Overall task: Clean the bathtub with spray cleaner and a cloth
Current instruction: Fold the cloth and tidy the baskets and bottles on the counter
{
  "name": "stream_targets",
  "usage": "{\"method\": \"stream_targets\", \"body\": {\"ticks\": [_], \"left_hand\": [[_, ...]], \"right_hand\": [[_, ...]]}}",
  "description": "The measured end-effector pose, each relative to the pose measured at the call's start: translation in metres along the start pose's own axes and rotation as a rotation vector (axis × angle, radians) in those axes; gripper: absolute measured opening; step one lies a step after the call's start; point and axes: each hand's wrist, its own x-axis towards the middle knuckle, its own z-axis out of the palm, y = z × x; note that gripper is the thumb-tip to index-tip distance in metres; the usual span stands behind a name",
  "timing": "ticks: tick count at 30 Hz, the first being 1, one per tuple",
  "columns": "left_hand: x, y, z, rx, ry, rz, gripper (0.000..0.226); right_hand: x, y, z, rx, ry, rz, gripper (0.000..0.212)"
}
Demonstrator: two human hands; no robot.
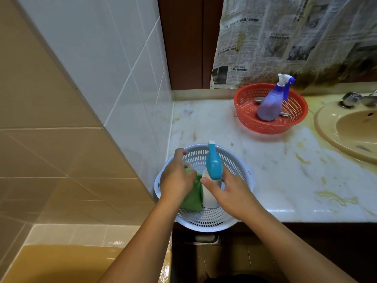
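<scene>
In the pale blue basket [244, 174] on the desk [275, 160], the left hand [176, 178] clamps its fingers on the green cloth [192, 199]. The right hand [230, 193] wraps its fingers round the upright spray bottle [213, 164], whose nozzle [211, 142] points away from the person.

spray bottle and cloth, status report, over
Left hand grips green cloth, right hand grips spray bottle. Both inside pale blue basket on counter. Nothing blocking the lift out.

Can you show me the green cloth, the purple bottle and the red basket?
Green cloth [192, 201]: head view, lower fold.
Purple bottle [269, 107]: head view, its body.
Red basket [265, 128]: head view, front wall.
</scene>
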Motion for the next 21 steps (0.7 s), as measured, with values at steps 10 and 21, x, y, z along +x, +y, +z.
{"method": "stream_targets", "body": {"ticks": [10, 21], "left_hand": [[-0.002, -0.007, -0.002, 0.131, 0.047, 0.119, 0.047], [-0.012, -0.007, -0.001, 0.126, 0.077, 0.122, 0.045]], "right_hand": [[-0.001, -0.001, -0.001, -0.006, 0.004, 0.006, 0.042], [0.000, 0.000, -0.001, -0.047, -0.006, -0.029, 0.049]]}}
